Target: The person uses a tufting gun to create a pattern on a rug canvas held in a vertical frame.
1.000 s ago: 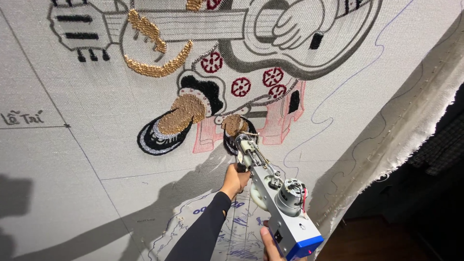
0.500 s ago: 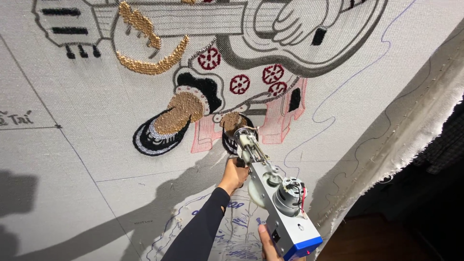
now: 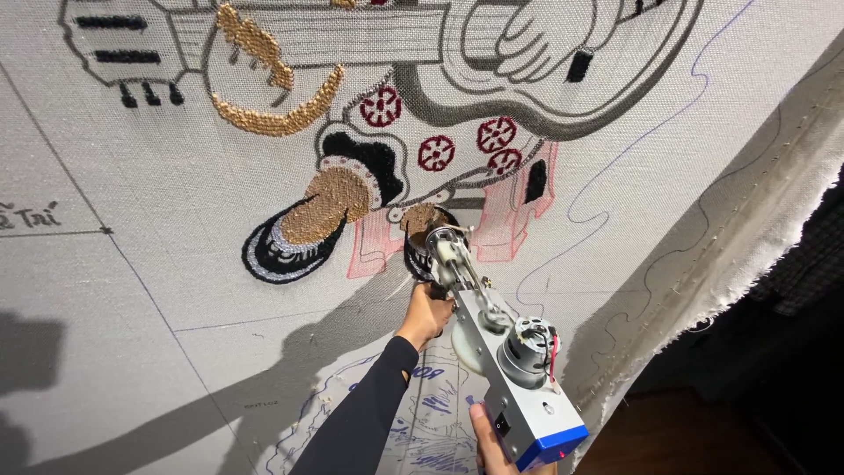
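The stretched grey backing cloth point(image 3: 176, 290) fills the view and sits slightly lower in frame than half a second ago, so the drawn guitar figure point(image 3: 527, 70) above the hands has slid down a little; the work point itself is unchanged. The tufting gun point(image 3: 501, 352) remains nose-on to the cloth at the small gold-brown patch point(image 3: 420, 218), just above the left hand. The left hand point(image 3: 426, 312) is closed around the gun's front grip. The right hand point(image 3: 488, 440) cups the rear housing from below; its fingers are mostly hidden. Judgement: tufting of this patch continues in place.
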